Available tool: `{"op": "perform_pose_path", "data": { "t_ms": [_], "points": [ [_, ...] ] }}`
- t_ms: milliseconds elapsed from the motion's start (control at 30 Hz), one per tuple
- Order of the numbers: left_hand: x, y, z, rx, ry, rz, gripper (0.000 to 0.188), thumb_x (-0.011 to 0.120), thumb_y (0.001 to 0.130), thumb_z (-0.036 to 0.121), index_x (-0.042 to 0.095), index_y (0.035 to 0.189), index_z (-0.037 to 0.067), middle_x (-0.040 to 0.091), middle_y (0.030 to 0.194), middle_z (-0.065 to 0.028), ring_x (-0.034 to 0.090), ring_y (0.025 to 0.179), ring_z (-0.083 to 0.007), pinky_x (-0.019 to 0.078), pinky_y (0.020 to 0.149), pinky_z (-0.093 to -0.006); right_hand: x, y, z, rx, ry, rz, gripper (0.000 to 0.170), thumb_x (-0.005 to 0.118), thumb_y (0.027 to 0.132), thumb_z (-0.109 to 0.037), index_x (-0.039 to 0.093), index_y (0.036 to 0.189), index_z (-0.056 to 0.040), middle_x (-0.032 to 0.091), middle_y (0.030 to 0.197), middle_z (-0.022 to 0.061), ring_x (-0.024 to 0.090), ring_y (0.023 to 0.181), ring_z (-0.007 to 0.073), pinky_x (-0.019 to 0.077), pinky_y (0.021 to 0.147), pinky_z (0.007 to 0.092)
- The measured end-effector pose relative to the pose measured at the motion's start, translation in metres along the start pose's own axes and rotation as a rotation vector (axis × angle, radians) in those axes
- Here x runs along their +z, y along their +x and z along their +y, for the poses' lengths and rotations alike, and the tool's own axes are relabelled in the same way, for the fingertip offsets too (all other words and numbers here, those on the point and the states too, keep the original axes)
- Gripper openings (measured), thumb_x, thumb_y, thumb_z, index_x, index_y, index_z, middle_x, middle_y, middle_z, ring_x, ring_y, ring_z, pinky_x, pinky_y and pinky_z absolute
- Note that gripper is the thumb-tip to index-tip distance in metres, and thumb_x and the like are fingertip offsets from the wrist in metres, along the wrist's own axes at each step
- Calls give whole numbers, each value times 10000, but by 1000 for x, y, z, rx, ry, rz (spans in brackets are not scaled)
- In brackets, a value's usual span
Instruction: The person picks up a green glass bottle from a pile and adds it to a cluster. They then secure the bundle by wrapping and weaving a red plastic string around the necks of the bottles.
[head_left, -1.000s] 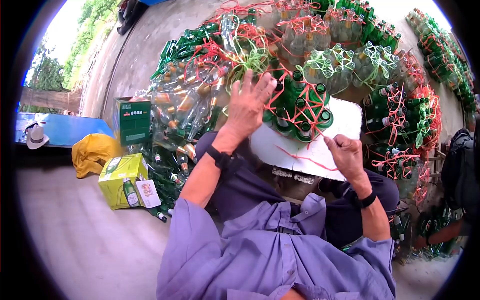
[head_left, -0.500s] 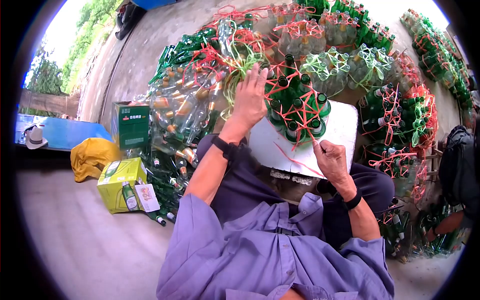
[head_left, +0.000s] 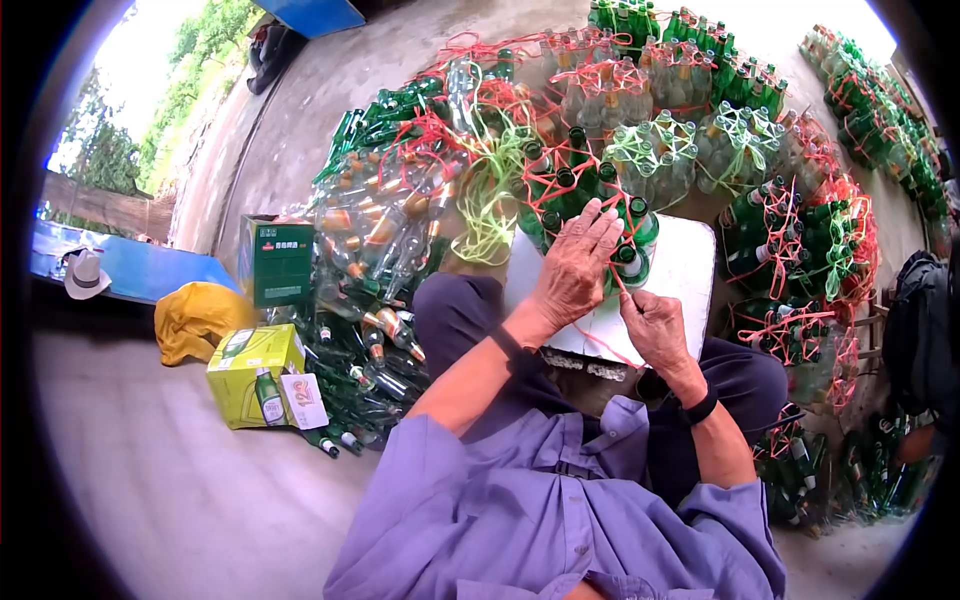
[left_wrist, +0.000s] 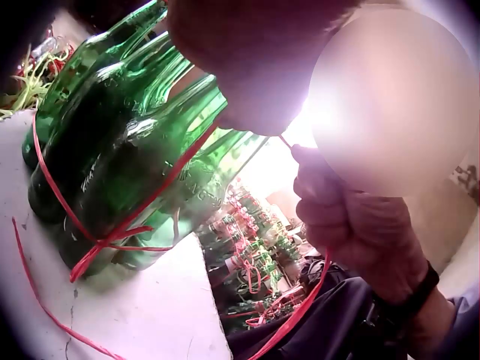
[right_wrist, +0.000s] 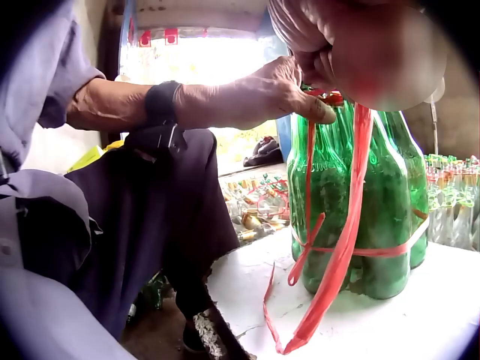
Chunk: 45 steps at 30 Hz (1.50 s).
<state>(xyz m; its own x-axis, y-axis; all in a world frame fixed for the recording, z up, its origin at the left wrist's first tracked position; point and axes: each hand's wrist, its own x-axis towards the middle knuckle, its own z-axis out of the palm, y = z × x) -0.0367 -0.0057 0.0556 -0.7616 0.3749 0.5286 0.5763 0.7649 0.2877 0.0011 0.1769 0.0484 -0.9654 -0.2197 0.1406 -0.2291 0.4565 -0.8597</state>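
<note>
A bundle of green glass bottles [right_wrist: 322, 187] stands upright on a white board [head_left: 685, 270], with red plastic strap [right_wrist: 358, 172] laced over the necks and round the lower bodies. My left hand [head_left: 578, 262] lies over the near bottle tops, its fingers straight; in the right wrist view its thumb is at the necks. Close by on the near right side, my right hand [head_left: 657, 332] pinches the strap, which runs taut from the bottle tops. The strap's loose tail hangs below that hand and trails across the board. Some bottle mouths are hidden under the left hand.
Loose clear bottles [head_left: 380, 225] lie heaped at the left, beside a green carton [head_left: 275, 262] and a yellow-green box [head_left: 250, 375]. Tied bottle bundles [head_left: 650, 150] stand behind and to the right. Green strap [head_left: 492, 190] hangs just left of the board.
My left hand has moved right and down from the bundle's left side onto the bottle tops. My right hand still pinches the strap and has shifted slightly left and lower, closer to the bottles.
</note>
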Motion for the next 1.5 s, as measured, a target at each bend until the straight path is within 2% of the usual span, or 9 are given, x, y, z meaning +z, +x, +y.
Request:
{"op": "perform_pose_path", "data": {
  "t_ms": [267, 400, 433, 733, 933, 1067, 1100, 1233, 1500],
  "points": [
    [6, 1, -7, 8, -140, 4, 553, 586, 747, -41, 602, 1299, -10, 608, 1323, -170, 368, 1445, -427, 322, 1161, -550, -3, -2, -3, 11, 22, 25, 330, 675, 900, -68, 511, 626, 18, 438, 558, 238, 466, 424, 339, 394, 456, 398],
    [6, 6, -14, 42, -251, -20, 658, 586, 691, -132, 630, 1311, 83, 605, 1340, -152, 380, 1436, -427, 354, 1161, -515, -5, -1, -2, 33, 96, 10, 335, 676, 902, -74, 501, 634, 25, 400, 564, 228, 358, 437, 278, 372, 454, 389],
    [6, 7, -17, 41, -261, -32, 551, 610, 725, -39, 643, 1263, 74, 620, 1305, -135, 387, 1428, -425, 310, 1166, -560, -3, -1, -1, 3, 84, 31, 350, 672, 911, -84, 494, 630, 24, 374, 553, 205, 319, 458, 225, 362, 453, 383],
    [-2, 12, -18, 100, -249, -111, 601, 594, 724, -122, 607, 1303, 41, 592, 1354, -151, 361, 1449, -423, 343, 1172, -502, 2, -7, -2, 76, 167, 29, 367, 654, 928, -90, 474, 628, 21, 330, 540, 166, 313, 472, 144, 337, 446, 373],
    [-12, 1, 0, 1, -47, 1, 657, 654, 711, -56, 552, 1356, 18, 541, 1433, -165, 315, 1479, -422, 302, 1176, -531, -2, -13, -3, 206, 210, -23, 373, 648, 944, -139, 530, 633, 29, 427, 500, 99, 380, 484, 111, 360, 466, 347],
    [-19, -13, 12, -2, -10, 133, 562, 724, 712, 7, 586, 1256, 40, 595, 1329, -122, 473, 1352, -361, 360, 1100, -514, 1, -18, 0, 253, 208, -40, 364, 638, 959, -170, 590, 662, 35, 506, 512, 81, 449, 493, 103, 394, 489, 337],
    [-17, -15, 13, 26, -28, 129, 486, 748, 721, 39, 600, 1183, 59, 625, 1224, -91, 550, 1223, -316, 387, 1050, -506, 1, -18, -2, 263, 247, -35, 361, 634, 963, -177, 605, 672, 35, 520, 516, 84, 468, 497, 102, 403, 494, 337],
    [-13, -18, 13, 41, -59, 107, 378, 759, 756, 98, 620, 1107, 69, 642, 1114, -59, 591, 1105, -273, 394, 1013, -497, 2, -19, -26, 262, 240, -25, 363, 635, 963, -174, 593, 669, 35, 525, 524, 80, 461, 506, 100, 405, 497, 335],
    [-13, -16, 8, 75, 4, 119, 271, 756, 789, 165, 662, 1026, 74, 644, 1095, -34, 592, 1063, -242, 376, 946, -465, 8, -25, -33, 280, 166, 6, 380, 630, 969, -177, 554, 658, 28, 504, 524, 84, 429, 511, 99, 398, 493, 338]
  ]
}}
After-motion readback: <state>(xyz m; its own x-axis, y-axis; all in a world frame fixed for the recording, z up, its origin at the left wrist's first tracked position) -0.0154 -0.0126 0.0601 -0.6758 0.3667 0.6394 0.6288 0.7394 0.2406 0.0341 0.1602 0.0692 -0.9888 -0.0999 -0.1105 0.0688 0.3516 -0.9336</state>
